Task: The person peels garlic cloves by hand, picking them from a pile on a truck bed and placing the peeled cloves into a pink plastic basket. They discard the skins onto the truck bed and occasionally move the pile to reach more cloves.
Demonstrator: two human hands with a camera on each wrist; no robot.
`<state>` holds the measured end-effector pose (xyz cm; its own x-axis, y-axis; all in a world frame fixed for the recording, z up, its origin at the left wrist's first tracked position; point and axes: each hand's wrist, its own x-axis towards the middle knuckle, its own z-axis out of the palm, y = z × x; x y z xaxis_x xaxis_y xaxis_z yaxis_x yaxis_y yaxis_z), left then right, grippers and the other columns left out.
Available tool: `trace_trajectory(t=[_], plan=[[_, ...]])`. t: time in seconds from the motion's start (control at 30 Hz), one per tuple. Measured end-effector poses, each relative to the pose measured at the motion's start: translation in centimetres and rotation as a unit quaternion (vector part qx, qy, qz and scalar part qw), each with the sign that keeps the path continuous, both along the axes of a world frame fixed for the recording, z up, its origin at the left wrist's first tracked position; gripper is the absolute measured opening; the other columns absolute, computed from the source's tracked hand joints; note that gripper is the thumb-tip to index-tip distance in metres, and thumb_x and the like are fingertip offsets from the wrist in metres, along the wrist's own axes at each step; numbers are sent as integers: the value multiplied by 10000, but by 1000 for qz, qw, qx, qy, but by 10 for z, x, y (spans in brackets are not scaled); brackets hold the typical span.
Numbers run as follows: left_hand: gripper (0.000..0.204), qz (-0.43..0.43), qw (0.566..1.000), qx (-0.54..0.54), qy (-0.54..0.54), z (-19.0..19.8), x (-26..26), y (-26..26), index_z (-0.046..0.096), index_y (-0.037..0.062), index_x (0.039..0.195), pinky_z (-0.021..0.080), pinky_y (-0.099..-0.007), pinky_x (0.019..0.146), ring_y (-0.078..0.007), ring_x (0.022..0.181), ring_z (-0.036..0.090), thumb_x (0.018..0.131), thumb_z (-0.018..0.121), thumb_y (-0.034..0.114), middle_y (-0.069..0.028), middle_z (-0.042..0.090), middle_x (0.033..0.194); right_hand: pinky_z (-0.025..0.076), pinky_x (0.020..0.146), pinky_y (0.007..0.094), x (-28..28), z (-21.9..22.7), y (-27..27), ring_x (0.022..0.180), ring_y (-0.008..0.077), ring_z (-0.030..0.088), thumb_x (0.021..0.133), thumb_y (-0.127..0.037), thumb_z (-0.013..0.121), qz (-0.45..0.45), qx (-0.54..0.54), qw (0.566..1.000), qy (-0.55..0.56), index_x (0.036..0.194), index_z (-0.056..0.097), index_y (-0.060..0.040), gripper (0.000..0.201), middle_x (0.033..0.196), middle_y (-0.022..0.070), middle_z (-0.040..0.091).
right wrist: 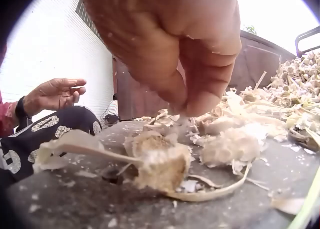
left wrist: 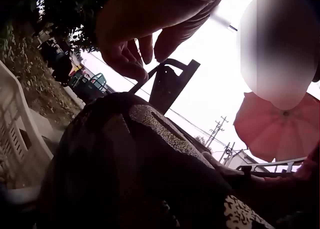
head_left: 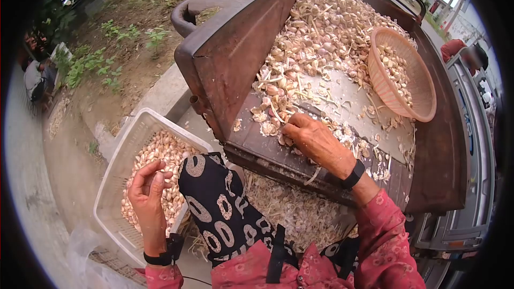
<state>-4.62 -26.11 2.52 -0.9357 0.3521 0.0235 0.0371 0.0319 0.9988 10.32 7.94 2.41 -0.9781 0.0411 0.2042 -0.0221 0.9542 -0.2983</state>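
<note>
Over the white crate [head_left: 115, 182] of separated garlic cloves [head_left: 160, 155], my left hand [head_left: 149, 195] hangs palm up, fingers loosely bent and apart, nothing held; the left wrist view shows this hand [left wrist: 155, 24] above the patterned trouser leg. At the cart bed's near edge my right hand [head_left: 321, 144] points down among dry garlic skins [head_left: 267, 127]. In the right wrist view the right hand [right wrist: 170, 44] has its thumb and fingers together on a blurred pale bit of garlic skin [right wrist: 180, 121]. Beside it lie a papery husk with a stalk [right wrist: 162, 171] and another husk [right wrist: 230, 146].
A heap of garlic [head_left: 326, 27] fills the cart's far part. A pink basket [head_left: 423, 88] with cloves leans at the right, within the rusty cart wall [head_left: 235, 48]. Skins [head_left: 289, 203] litter the ground below the cart's edge. Other people are at both far sides.
</note>
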Motion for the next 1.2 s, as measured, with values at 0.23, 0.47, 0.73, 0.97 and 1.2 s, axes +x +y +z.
trace_trajectory(t=[0.23, 0.47, 0.73, 0.97, 1.2], plan=[[423, -335, 929, 67, -142, 30, 61, 135, 525, -13, 1309, 528, -229, 660, -130, 868, 673, 992, 636, 244, -95, 662, 1052, 482, 591, 284, 34, 29, -35, 706, 128, 624, 881, -104, 731, -166, -481, 855, 103, 1026, 727, -25, 165, 850, 46, 663], [335, -401, 885, 137, -192, 5, 88, 179, 518, -18, 1195, 512, -204, 572, -93, 726, 634, 975, 654, 194, -91, 665, 939, 505, 599, 241, 64, 33, -53, 716, 103, 628, 914, -77, 701, -171, -485, 839, 176, 1024, 729, -21, 127, 851, 43, 651], [225, -417, 877, 171, -164, 14, 92, 167, 522, 4, 1111, 531, -226, 557, -118, 679, 642, 974, 643, 135, -100, 672, 849, 480, 519, 205, 69, 42, -57, 638, 79, 606, 980, -140, 638, -121, -742, 649, 120, 1027, 682, 41, 192, 772, 69, 671], [189, -327, 917, 169, -156, 28, 57, 170, 571, 4, 1118, 551, -239, 604, -125, 746, 665, 1035, 540, 171, -117, 660, 933, 516, 535, 266, 79, 47, 19, 642, 135, 617, 969, -135, 639, -288, -530, 783, 151, 1159, 670, -5, 232, 841, 54, 658], [178, -326, 943, 17, -69, -15, 7, 201, 635, 9, 1102, 423, -192, 580, -43, 674, 524, 994, 588, 143, -1, 591, 810, 506, 730, 457, 44, 20, 21, 822, 372, 642, 908, -106, 625, -162, -134, 973, 97, 1038, 620, -7, 164, 892, 172, 624]])
